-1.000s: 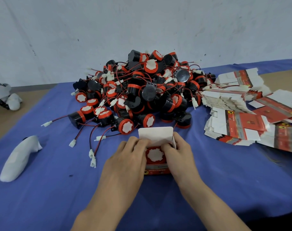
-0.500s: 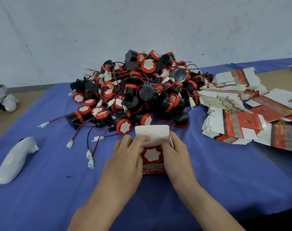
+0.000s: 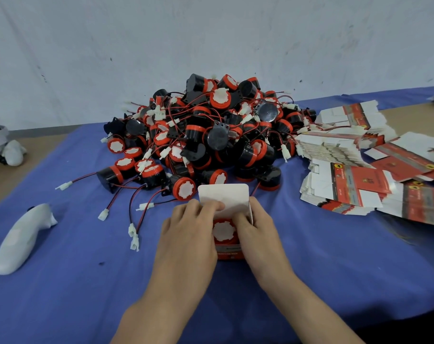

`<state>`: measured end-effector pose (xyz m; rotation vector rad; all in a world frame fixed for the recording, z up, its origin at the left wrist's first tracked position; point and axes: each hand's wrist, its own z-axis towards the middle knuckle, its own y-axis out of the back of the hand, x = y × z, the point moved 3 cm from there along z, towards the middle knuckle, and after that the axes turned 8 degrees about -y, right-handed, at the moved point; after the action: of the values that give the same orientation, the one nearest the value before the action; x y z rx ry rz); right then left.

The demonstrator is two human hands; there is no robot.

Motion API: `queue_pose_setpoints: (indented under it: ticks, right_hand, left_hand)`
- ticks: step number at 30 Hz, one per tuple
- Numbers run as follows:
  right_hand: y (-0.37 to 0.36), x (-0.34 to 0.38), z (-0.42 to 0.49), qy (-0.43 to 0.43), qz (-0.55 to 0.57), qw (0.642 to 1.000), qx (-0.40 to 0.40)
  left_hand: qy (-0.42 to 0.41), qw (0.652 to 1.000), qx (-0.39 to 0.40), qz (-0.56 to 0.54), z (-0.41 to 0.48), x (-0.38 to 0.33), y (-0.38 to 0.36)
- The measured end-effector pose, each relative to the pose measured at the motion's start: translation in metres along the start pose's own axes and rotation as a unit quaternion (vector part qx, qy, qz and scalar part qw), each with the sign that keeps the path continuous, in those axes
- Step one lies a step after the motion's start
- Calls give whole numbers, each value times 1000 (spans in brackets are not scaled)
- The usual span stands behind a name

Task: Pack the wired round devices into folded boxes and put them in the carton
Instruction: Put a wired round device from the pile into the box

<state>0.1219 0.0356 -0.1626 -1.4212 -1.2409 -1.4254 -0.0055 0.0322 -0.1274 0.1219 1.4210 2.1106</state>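
A small red folded box (image 3: 228, 252) stands on the blue cloth with its white lid flap (image 3: 223, 196) upright. Inside it sits a round device (image 3: 223, 230), its red rim and white face showing. My left hand (image 3: 190, 234) grips the box's left side, fingertips on the flap's lower edge. My right hand (image 3: 259, 230) holds the right side, fingers curled into the opening beside the device. Behind lies a big pile of black and red wired round devices (image 3: 211, 135). No carton is in view.
Stacks of flat unfolded red and white boxes (image 3: 355, 187) lie at the right. A white handheld object (image 3: 20, 239) lies at the left on the blue cloth (image 3: 74, 281). Loose red-black wires with white plugs (image 3: 134, 234) trail left of the box. A grey wall stands behind.
The lid flap stays upright and both hands stay on the box. My left fingertips have shifted slightly further onto the flap's base; the view has drifted a little.
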Motion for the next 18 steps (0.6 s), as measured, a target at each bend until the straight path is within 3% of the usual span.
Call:
queue_pose_setpoints:
  ticks: [5, 12, 15, 18]
  right_hand:
    - [4, -4, 4, 9, -53, 998, 29]
    - [1, -7, 0, 3, -53, 999, 6]
    - [0, -6, 0, -3, -49, 999, 0]
    - [0, -6, -1, -8, -50, 999, -14]
  left_hand:
    - [-32, 999, 28, 7, 2, 2, 4]
    - [-21, 998, 42, 45, -4, 4, 6]
    - [-24, 996, 23, 77, -5, 5, 10]
    - [-31, 999, 6, 38, -5, 8, 11]
